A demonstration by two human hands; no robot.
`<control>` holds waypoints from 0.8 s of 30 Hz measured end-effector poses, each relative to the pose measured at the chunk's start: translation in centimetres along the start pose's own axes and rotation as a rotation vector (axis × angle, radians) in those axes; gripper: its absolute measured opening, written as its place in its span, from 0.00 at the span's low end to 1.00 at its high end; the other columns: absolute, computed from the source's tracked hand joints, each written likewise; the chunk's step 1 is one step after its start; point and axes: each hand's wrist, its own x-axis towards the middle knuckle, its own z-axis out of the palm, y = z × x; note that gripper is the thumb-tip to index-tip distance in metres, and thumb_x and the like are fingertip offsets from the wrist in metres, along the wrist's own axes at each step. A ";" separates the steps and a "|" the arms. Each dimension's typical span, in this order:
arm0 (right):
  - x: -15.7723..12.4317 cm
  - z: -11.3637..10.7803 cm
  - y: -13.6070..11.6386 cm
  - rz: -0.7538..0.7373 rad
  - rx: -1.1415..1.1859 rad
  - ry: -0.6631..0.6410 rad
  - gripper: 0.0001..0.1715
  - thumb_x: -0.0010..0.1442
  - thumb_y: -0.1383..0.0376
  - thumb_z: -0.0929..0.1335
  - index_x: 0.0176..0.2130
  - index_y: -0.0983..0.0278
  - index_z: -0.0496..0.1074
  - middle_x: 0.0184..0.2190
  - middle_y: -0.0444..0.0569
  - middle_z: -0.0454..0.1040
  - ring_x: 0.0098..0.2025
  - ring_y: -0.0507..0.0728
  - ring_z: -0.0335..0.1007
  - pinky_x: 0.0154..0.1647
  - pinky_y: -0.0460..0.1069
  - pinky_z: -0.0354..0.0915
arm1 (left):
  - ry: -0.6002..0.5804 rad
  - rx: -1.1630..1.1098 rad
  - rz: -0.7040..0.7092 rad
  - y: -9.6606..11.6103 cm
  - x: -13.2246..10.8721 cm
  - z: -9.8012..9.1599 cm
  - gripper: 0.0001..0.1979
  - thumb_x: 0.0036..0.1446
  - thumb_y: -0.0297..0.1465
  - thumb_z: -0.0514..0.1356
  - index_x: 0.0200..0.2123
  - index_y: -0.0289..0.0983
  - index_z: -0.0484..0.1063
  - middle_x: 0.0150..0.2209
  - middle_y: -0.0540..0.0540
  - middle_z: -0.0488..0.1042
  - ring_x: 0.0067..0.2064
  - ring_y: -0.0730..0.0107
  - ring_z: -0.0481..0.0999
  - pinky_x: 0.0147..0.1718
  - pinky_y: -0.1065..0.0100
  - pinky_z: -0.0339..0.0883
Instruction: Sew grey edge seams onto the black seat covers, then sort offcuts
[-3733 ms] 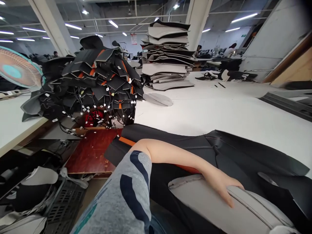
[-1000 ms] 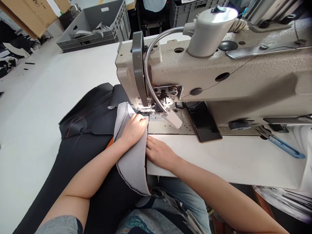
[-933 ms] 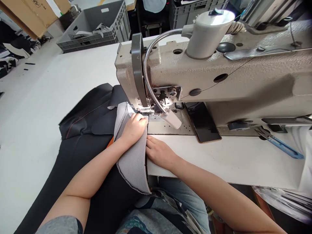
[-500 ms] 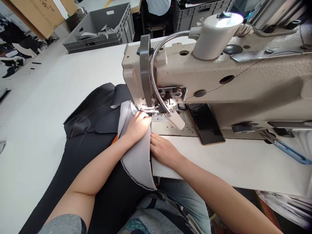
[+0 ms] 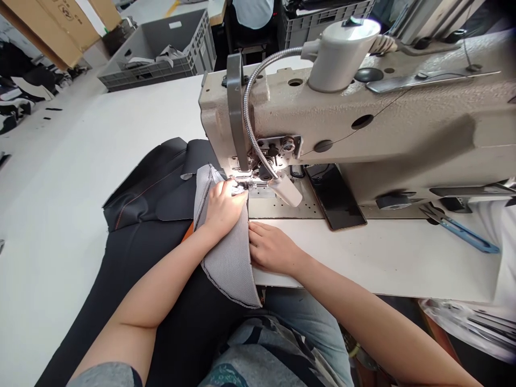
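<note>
A light grey mesh fabric panel [image 5: 231, 263] with dark stitched edges lies over a large black cover piece [image 5: 161, 258]. Its far end is beneath the working head of a sewing machine [image 5: 282, 107]. My left hand [image 5: 223, 209] rests flat on the panel just in front of the presser foot [image 5: 242, 183], thumb spread from the fingers. At the panel's right edge, my right hand [image 5: 272, 247] has its fingers together, their tips against the edge; its thumb is hidden. A strip of orange [image 5: 187, 232] shows between the grey and black layers.
A phone [image 5: 335, 196] lies beside the machine's bed, and blue-handled snips [image 5: 463, 231] lie farther right. A lamp on a bent metal hose [image 5: 246, 102] hangs before the machine head. Grey crates [image 5: 161, 70] and a cardboard box [image 5: 52, 27] stand behind. Another person [image 5: 253, 13] sits beyond.
My left thumb has spread away from the fingers, uncovering a bright spot by the presser foot. My right hand stays at the panel's edge. The camera view has shifted slightly.
</note>
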 end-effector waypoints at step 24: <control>-0.7 0.8 0.4 0.073 -0.020 -0.064 0.11 0.59 0.74 0.64 0.31 0.67 0.75 0.33 0.52 0.76 0.41 0.59 0.70 0.51 0.55 0.69 | -0.401 -0.264 -0.074 2.6 -0.1 -2.7 0.16 0.62 0.44 0.54 0.36 0.40 0.77 0.41 0.46 0.73 0.37 0.63 0.72 0.34 0.65 0.63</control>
